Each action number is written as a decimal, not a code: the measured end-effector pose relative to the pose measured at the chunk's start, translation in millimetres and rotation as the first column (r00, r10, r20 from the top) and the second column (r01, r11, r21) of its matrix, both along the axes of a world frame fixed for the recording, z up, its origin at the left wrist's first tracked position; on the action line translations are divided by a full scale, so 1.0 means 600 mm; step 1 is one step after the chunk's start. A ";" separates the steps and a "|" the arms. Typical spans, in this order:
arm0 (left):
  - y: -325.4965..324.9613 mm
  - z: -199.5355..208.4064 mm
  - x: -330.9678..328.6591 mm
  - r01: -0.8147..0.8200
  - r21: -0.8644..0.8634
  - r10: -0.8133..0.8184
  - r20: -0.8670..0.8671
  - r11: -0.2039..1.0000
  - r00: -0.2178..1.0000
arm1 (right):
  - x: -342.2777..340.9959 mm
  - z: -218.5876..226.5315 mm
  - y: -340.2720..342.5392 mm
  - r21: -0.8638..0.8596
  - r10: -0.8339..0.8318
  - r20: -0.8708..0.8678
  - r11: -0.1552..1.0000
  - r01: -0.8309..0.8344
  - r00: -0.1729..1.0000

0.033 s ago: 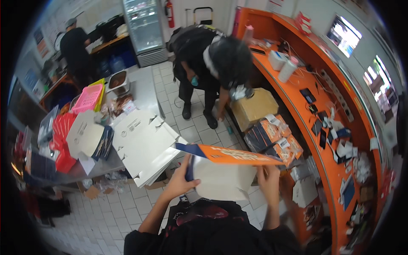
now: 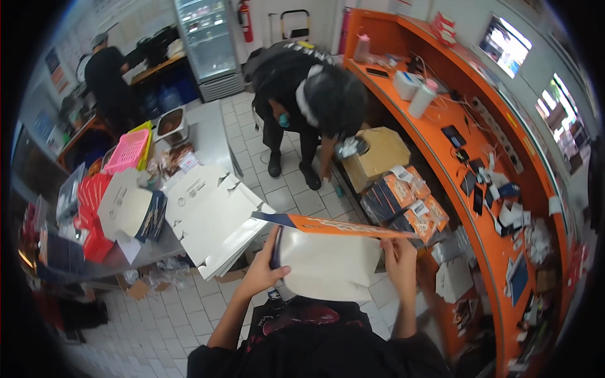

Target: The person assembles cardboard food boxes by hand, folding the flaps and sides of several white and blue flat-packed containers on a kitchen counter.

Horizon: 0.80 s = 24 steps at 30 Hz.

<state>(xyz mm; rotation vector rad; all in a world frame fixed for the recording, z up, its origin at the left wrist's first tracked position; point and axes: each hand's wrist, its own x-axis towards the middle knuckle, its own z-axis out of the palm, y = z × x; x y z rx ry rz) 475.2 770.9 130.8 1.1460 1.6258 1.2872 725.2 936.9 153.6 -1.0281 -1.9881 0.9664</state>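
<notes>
Between my hands is a partly folded cardboard box (image 2: 328,258), pale inside, with a printed orange and navy panel along its far edge. My left hand (image 2: 265,269) grips its left side, thumb on the inner face and fingers behind it. At the right end, my right hand (image 2: 399,255) is closed on the edge near the orange panel; part of its grip is hidden. Just left of the box lies a stack of flat white cardboard blanks (image 2: 211,217) with cut slots, reaching over the edge of the metal table (image 2: 211,123).
A co-worker in dark clothes (image 2: 302,88) bends over the tiled floor ahead, beside a brown carton (image 2: 381,157). Packs of orange and navy boxes (image 2: 406,198) sit right of centre. An orange counter (image 2: 435,148) curves along the right. A pink basket (image 2: 128,151) stands far left.
The box has tipped slightly, so more of its pale inside shows and the orange panel looks narrower. Both hands keep their hold.
</notes>
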 end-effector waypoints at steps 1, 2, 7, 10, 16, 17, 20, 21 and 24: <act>0.002 -0.001 0.004 0.020 0.028 -0.021 0.017 0.999 1.000 | 0.022 -0.012 0.010 -0.153 0.007 -0.038 0.988 -0.012 0.999; 0.004 0.001 0.009 0.039 0.056 -0.041 0.034 0.998 0.999 | 0.040 -0.026 0.016 -0.300 0.010 -0.081 0.953 -0.034 0.997; 0.002 -0.034 0.029 0.027 -0.016 -0.019 0.371 1.000 0.928 | 0.122 -0.095 -0.004 -0.584 -0.074 -0.459 0.776 -0.238 0.885; -0.024 -0.105 0.019 0.085 -0.063 -0.048 0.442 0.994 0.896 | 0.138 -0.095 -0.033 -0.653 0.083 -0.454 0.647 -0.394 0.887; -0.106 -0.187 0.039 0.014 -0.227 0.012 0.112 0.974 0.994 | 0.110 -0.123 -0.091 -0.587 0.531 -0.272 0.570 -0.575 0.803; -0.107 -0.172 0.055 0.018 -0.272 0.008 0.091 0.962 0.996 | 0.106 -0.150 -0.090 -0.490 0.485 -0.394 0.608 -0.624 0.781; -0.130 -0.140 0.100 -0.018 -0.441 0.029 0.018 0.897 0.999 | 0.086 -0.170 -0.066 -0.564 0.571 -0.090 0.646 -0.514 0.816; -0.137 -0.135 0.121 -0.093 -0.472 0.000 -0.194 0.877 0.981 | 0.079 -0.166 -0.050 -0.613 0.620 0.007 0.623 -0.486 0.785; -0.137 -0.071 0.208 -0.248 -0.507 -0.053 -0.508 0.825 0.860 | 0.052 -0.160 -0.029 -0.494 0.681 0.149 0.679 -0.543 0.717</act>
